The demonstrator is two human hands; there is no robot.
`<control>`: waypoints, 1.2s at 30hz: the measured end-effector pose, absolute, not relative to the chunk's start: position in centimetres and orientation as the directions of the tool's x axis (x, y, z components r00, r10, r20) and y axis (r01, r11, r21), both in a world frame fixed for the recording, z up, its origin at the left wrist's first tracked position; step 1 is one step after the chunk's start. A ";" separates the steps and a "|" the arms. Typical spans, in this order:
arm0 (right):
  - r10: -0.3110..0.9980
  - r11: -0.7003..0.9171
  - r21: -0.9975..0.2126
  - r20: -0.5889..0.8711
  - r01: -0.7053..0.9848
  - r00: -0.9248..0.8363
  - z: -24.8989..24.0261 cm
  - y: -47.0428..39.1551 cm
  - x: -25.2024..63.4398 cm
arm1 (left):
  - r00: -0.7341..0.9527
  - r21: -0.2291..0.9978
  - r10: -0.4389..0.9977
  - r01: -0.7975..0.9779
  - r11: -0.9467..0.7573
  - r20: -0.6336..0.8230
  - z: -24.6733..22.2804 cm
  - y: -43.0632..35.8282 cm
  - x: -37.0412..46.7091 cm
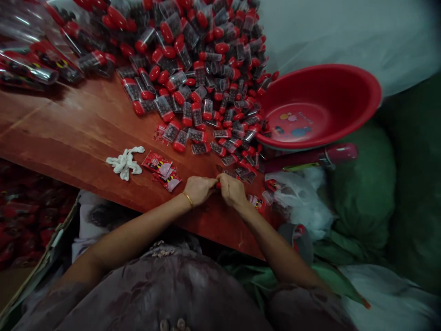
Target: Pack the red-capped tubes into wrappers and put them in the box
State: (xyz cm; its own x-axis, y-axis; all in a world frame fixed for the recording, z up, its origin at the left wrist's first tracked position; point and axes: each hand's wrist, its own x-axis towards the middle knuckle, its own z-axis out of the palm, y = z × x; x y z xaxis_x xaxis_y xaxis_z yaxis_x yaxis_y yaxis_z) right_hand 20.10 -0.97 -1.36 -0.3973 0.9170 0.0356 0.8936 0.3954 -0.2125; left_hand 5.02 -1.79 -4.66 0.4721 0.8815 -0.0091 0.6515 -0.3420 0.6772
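My left hand (200, 190) and my right hand (232, 189) meet over the front part of the reddish wooden table (113, 122). Both are closed, fingers pinched around a small red piece (218, 185). Most of that piece is hidden by the fingers, so its kind cannot be made out. Left of my hands lie several red printed cards (161, 169) and a crumpled white cloth (126, 162). Just beyond the hands spreads a big heap of small clear containers with red caps (197, 115). Another printed card (257, 203) lies beside my right wrist.
A red plastic basin (351, 105) stands at the right, next to a dark red, rod-like object (310, 157). Clear plastic bags (303, 195) lie near the right edge. Long clear packages (31, 66) are at the back left. A box of red items (31, 211) is at lower left.
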 end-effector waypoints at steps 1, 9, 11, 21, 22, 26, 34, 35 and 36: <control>0.915 0.404 -0.251 0.100 0.880 -0.392 -1.7 -1.0 20.2 | 0.474 0.682 0.881 0.648 -0.340 -0.011 -4.7 -1.7 5.1; 0.904 0.428 -0.523 0.260 0.737 -0.340 -3.2 -1.5 20.0 | 0.479 0.669 0.877 0.646 -0.369 0.021 -5.1 -1.7 5.2; 0.891 0.453 -0.494 0.259 0.742 -0.372 -3.3 -1.5 20.0 | 0.477 0.668 0.878 0.644 -0.372 0.029 -5.2 -1.8 5.3; 0.858 0.482 -0.115 0.261 0.869 -0.442 -2.7 -1.9 20.0 | 0.518 0.661 0.856 0.644 -0.385 -0.006 -4.9 -1.7 5.3; 0.858 0.482 -0.088 0.250 0.872 -0.449 -2.6 -2.0 20.0 | 0.524 0.660 0.851 0.644 -0.388 -0.011 -4.8 -1.7 5.3; 0.872 0.465 -0.044 0.198 0.884 -0.448 -2.7 -1.9 20.1 | 0.533 0.658 0.846 0.650 -0.380 -0.037 -4.6 -1.7 5.2; 0.931 0.360 -0.338 0.193 0.869 -0.310 -3.2 -2.8 19.3 | 0.487 0.694 0.873 0.632 -0.347 -0.007 -4.9 -1.6 5.2; 0.936 0.350 -0.408 0.194 0.844 -0.295 -3.1 -2.9 19.2 | 0.483 0.708 0.875 0.614 -0.349 0.011 -4.9 -1.7 5.1; 0.940 0.340 -0.471 0.204 0.814 -0.274 -3.0 -3.1 19.1 | 0.475 0.728 0.879 0.592 -0.346 0.032 -4.9 -1.8 4.9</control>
State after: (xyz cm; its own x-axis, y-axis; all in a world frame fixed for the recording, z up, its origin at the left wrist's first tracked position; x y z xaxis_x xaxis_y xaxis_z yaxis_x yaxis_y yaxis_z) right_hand 19.10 -3.07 -3.04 -0.2739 0.9398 0.2042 0.8140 0.3396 -0.4712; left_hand 4.87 -1.76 -4.89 0.4749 0.8795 0.0316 0.5921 -0.3459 0.7278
